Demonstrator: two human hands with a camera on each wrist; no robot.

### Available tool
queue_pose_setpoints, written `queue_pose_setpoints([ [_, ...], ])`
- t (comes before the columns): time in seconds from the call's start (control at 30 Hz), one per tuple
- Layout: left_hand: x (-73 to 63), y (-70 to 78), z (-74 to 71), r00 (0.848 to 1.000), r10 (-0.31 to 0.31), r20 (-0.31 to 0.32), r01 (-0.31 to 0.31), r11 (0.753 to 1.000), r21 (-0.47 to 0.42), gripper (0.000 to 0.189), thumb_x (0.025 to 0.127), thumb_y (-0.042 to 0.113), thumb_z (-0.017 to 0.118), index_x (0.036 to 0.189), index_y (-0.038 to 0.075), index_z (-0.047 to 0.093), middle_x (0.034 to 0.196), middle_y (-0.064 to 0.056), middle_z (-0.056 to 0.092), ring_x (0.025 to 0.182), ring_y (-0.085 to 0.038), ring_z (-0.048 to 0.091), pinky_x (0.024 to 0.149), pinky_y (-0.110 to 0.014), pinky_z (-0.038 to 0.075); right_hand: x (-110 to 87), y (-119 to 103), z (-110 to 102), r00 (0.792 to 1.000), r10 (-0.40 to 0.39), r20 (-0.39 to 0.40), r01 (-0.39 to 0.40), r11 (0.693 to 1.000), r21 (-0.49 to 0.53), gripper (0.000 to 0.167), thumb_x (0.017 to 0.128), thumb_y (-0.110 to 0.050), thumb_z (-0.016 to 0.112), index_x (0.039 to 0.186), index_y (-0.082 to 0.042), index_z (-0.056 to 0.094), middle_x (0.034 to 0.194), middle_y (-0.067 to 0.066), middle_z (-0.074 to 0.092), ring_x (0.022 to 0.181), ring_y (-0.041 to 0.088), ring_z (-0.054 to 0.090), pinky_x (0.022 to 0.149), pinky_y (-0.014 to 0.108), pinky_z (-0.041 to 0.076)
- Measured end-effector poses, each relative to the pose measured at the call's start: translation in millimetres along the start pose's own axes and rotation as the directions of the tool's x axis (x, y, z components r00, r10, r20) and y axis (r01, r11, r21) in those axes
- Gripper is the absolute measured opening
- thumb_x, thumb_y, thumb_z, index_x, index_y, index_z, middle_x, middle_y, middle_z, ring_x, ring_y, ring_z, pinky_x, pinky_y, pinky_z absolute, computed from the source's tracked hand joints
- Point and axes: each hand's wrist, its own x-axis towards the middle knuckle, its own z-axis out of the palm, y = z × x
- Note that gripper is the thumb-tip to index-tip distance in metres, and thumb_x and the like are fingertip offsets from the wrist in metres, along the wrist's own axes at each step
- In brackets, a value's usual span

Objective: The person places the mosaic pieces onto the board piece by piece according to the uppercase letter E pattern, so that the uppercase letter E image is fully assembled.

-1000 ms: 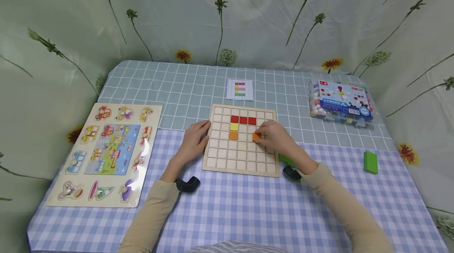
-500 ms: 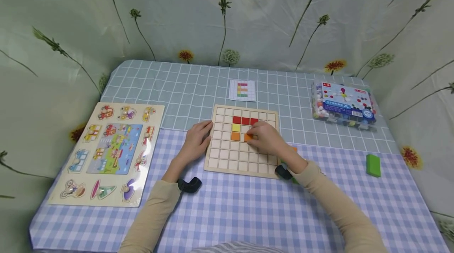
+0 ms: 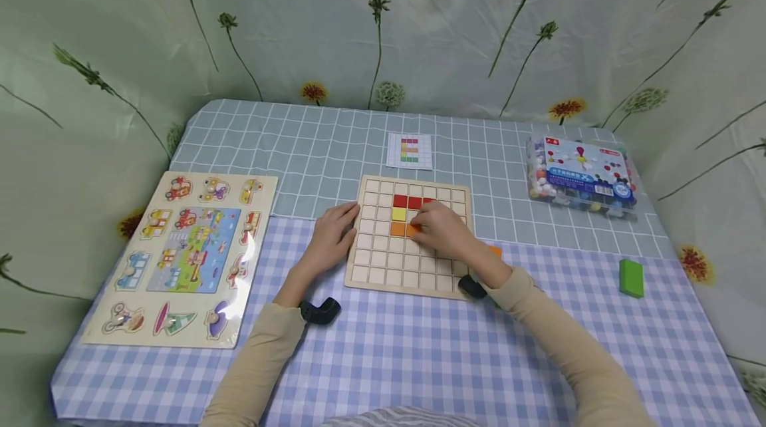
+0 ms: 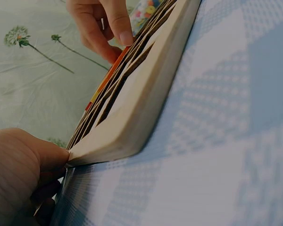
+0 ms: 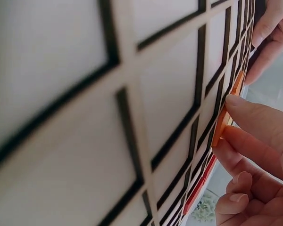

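A wooden grid board (image 3: pixel 370 259) lies on the table, with three red tiles (image 3: pixel 407 201) in a row, a yellow tile (image 3: pixel 398 214) and an orange tile (image 3: pixel 397 229) below them. My right hand (image 3: pixel 444 232) pinches a second orange tile (image 5: pixel 220 126) between thumb and fingers. That tile is at the cell right of the first orange one; the right wrist view shows it slightly tilted against the grid. My left hand (image 3: pixel 328 239) rests against the board's left edge, its fingers extended and touching the rim.
A pattern card (image 3: pixel 409 151) lies behind the board. A wooden puzzle (image 3: pixel 254 261) is at left, a clear box of beads (image 3: pixel 583 174) at back right, and a green block (image 3: pixel 631 277) at right. Another orange piece (image 3: pixel 495 251) shows partly behind the right forearm.
My right hand has moved left across the board, carrying the orange tile beside the first orange one. The left hand keeps its place on the board's edge.
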Motion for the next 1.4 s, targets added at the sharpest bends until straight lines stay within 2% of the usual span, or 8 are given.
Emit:
queue_pose_setpoints([
  [0.23, 0.4, 1.2, 0.5, 1.0, -0.005, 0.005, 0.005, 1.0, -0.012, 0.046, 0.09, 0.01, 0.053, 0.135, -0.002, 0.048, 0.139, -0.018, 0.049, 0.128, -0.039, 0.043, 0.096, -0.059, 0.036, 0.0, 0, -1, 1.0, 0.02, 0.008, -0.02, 1.0, 0.009, 0.019, 0.079, -0.012, 0.071, 0.094, -0.001, 0.074, 0.093, 0.011, 0.071, 0.092, 0.024, 0.062, 0.085, 0.035, 0.05],
  [0.43, 0.2, 0.5, 0.6, 1.0, -0.018, 0.015, 0.018, 1.0, -0.004, 0.046, 0.091, 0.01, 0.052, 0.135, -0.002, 0.047, 0.14, -0.018, 0.049, 0.129, -0.038, 0.043, 0.096, -0.058, 0.036, -9.5, 5, -3, 0.999, 0.031, -0.044, -0.03, 0.999, 0.023, 0.017, 0.08, -0.009, 0.069, 0.094, -0.001, 0.074, 0.093, 0.011, 0.071, 0.091, 0.025, 0.062, 0.083, 0.036, 0.05],
  [0.73, 0.7, 0.6, 0.3, 1.0, 0.004, 0.0, -0.004, 1.0, 0.0, 0.046, 0.09, 0.009, 0.053, 0.134, -0.004, 0.048, 0.138, -0.02, 0.049, 0.126, -0.04, 0.044, 0.094, -0.06, 0.036, -42.2, 27, -15, 0.987, 0.127, -0.096, -0.123, 0.991, 0.047, 0.02, 0.081, -0.01, 0.069, 0.097, 0.001, 0.073, 0.094, 0.013, 0.07, 0.089, 0.027, 0.061, 0.078, 0.039, 0.051],
  [0.9, 0.5, 1.4, -0.6, 1.0, -0.009, 0.01, 0.009, 1.0, -0.003, 0.046, 0.091, 0.01, 0.052, 0.135, -0.003, 0.047, 0.139, -0.02, 0.048, 0.128, -0.04, 0.043, 0.095, -0.06, 0.035, -64.2, 41, -24, 0.982, 0.158, -0.105, -0.154, 0.987, 0.038, 0.019, 0.082, -0.009, 0.069, 0.097, 0.002, 0.073, 0.092, 0.015, 0.069, 0.087, 0.029, 0.062, 0.076, 0.041, 0.051],
  [1.2, -0.7, 2.3, -0.6, 1.0, -0.013, 0.016, 0.013, 1.0, -0.012, 0.047, 0.09, 0.009, 0.053, 0.135, -0.003, 0.047, 0.139, -0.02, 0.048, 0.129, -0.04, 0.042, 0.097, -0.06, 0.034, -94.2, 56, -34, 0.954, 0.296, -0.049, -0.294, 0.955, 0.039, 0.023, 0.083, -0.009, 0.067, 0.101, 0.004, 0.071, 0.093, 0.017, 0.069, 0.088, 0.03, 0.062, 0.078, 0.044, 0.051],
  [1.4, 0.4, -1.0, 0.3, 1.0, -0.021, 0.023, 0.021, 1.0, -0.016, 0.046, 0.092, 0.01, 0.051, 0.136, -0.002, 0.047, 0.14, -0.019, 0.048, 0.129, -0.039, 0.041, 0.098, -0.06, 0.033, -103.1, 60, -34, 0.957, 0.285, -0.045, -0.283, 0.958, 0.051, 0.021, 0.083, -0.006, 0.067, 0.1, 0.004, 0.071, 0.092, 0.016, 0.07, 0.088, 0.031, 0.062, 0.079, 0.045, 0.051],
])
